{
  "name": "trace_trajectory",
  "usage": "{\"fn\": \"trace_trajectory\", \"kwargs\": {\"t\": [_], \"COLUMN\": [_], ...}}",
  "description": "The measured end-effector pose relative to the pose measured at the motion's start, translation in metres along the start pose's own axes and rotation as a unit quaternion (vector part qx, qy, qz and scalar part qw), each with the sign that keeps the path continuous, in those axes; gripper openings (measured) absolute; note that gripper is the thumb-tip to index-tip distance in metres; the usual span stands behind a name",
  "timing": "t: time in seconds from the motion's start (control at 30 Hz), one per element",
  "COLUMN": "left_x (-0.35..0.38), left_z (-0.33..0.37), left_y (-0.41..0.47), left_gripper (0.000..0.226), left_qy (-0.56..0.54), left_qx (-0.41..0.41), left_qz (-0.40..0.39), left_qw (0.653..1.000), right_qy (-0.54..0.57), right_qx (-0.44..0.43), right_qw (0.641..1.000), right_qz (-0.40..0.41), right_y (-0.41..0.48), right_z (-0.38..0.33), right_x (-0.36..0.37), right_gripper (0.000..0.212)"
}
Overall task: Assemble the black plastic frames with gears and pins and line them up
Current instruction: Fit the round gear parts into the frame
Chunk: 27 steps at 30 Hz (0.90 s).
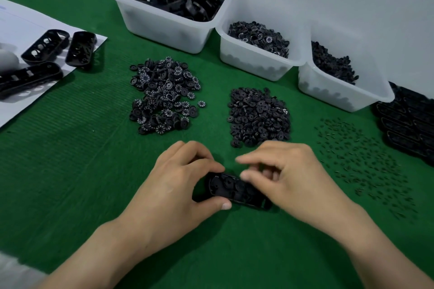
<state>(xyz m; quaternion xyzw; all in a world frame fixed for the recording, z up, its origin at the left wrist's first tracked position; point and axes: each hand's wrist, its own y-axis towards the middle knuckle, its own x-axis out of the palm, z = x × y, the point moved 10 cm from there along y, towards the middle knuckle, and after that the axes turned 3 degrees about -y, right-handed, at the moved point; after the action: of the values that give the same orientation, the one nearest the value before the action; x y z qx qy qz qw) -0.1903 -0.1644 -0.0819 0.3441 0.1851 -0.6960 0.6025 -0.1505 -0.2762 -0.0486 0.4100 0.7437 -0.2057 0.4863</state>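
Grips the black frame (pixel 232 189) at its left end with the left hand (pixel 178 185), thumb and curled fingers pinching it on the green mat (pixel 70 159). Covers its right half with the right hand (pixel 288 176), fingers curled (blurred; cannot tell what, if anything, is pinched).

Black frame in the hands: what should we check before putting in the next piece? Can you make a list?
1. Left hand grips the frame steady: ok.
2. Right hand has a piece ready: cannot tell, it is blurred.
3. Frame fully filled: cannot tell, partly covered.
4. Plain gear pile close ahead: ok.
5. Pins lying loose on the right: ok.
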Motion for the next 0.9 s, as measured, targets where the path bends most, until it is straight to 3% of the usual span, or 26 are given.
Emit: {"fn": "trace_trajectory", "kwargs": {"t": [0.13, 0.3, 0.53, 0.7, 0.9], "left_x": [0.001, 0.001, 0.001, 0.001, 0.001], "left_z": [0.000, 0.000, 0.000, 0.000, 0.000], "left_y": [0.000, 0.000, 0.000, 0.000, 0.000], "left_gripper": [0.058, 0.057, 0.056, 0.055, 0.055], "left_qy": [-0.002, 0.001, -0.001, 0.002, 0.002], "left_qx": [-0.001, 0.000, -0.002, 0.001, 0.003], "left_qz": [-0.005, -0.006, -0.007, -0.008, -0.005], "left_qw": [1.000, 1.000, 1.000, 1.000, 1.000], "right_qy": [-0.064, -0.105, -0.092, -0.053, 0.000], "right_qx": [0.119, 0.135, 0.098, 0.080, 0.107], "right_qw": [0.989, 0.979, 0.987, 0.994, 0.992], "right_qz": [0.068, 0.113, 0.087, 0.056, 0.074], "right_y": [-0.003, 0.011, 0.013, -0.001, -0.002], "right_z": [0.041, 0.039, 0.030, 0.030, 0.039], "right_x": [-0.006, -0.004, 0.000, 0.004, 0.004], "right_gripper": [0.011, 0.024, 0.006, 0.022, 0.009]}}
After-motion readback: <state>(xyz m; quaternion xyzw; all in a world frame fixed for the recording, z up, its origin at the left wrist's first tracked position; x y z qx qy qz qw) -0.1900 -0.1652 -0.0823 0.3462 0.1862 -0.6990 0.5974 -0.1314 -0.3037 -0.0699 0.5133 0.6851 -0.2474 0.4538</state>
